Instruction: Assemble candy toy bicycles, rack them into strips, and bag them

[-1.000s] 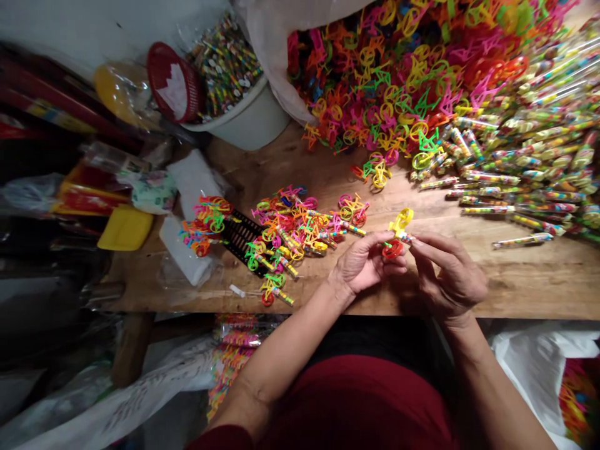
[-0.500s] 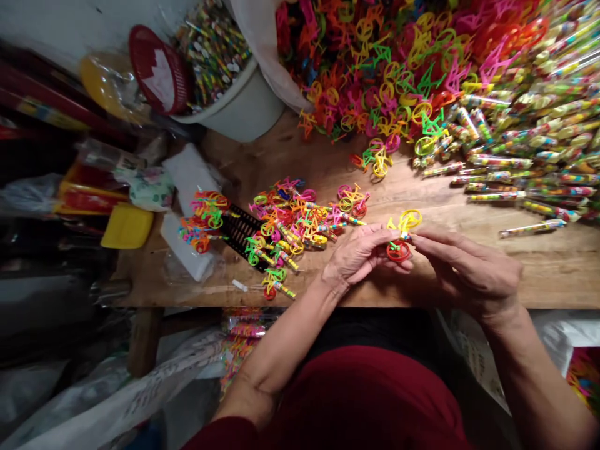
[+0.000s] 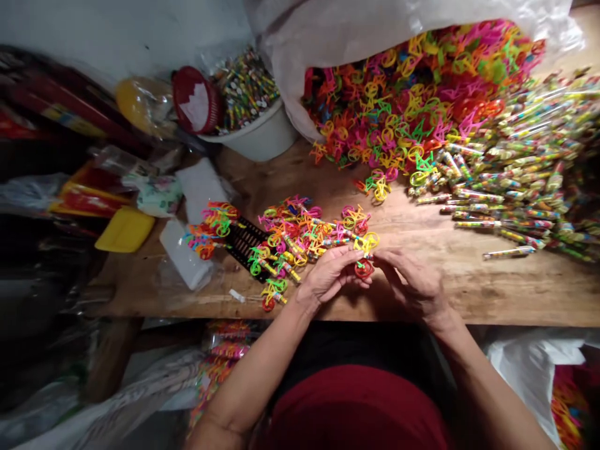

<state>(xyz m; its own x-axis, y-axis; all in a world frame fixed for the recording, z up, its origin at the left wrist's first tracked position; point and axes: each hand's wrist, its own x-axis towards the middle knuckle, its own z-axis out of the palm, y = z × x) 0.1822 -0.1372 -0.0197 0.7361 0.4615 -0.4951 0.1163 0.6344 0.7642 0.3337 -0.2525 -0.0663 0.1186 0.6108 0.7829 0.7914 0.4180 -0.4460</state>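
Over the front of the wooden bench, my left hand (image 3: 330,275) is closed with thumb and fingers on a small plastic toy bicycle (image 3: 367,240), which has a yellow part on top and a red wheel below. My right hand (image 3: 415,278) reaches the toy's right side, its fingertips pinched at the end there; the exact grip is partly hidden. Just left of my hands lies a pile of toy bicycles (image 3: 304,231) with candy-filled tubes fixed to some of them. Part of that pile rests on a black slotted rack (image 3: 244,240).
Loose toy bicycles (image 3: 398,106) spill from a white sack (image 3: 290,75) at the back. Filled candy tubes (image 3: 506,194) heap up on the right. A white tub (image 3: 262,134) of tubes, a red basket (image 3: 213,106) and a yellow scoop-like piece (image 3: 124,229) stand left.
Both hands have shifted left with the toy bicycle, closer to the pile. The camera view has moved too, showing more of the sack at the back.
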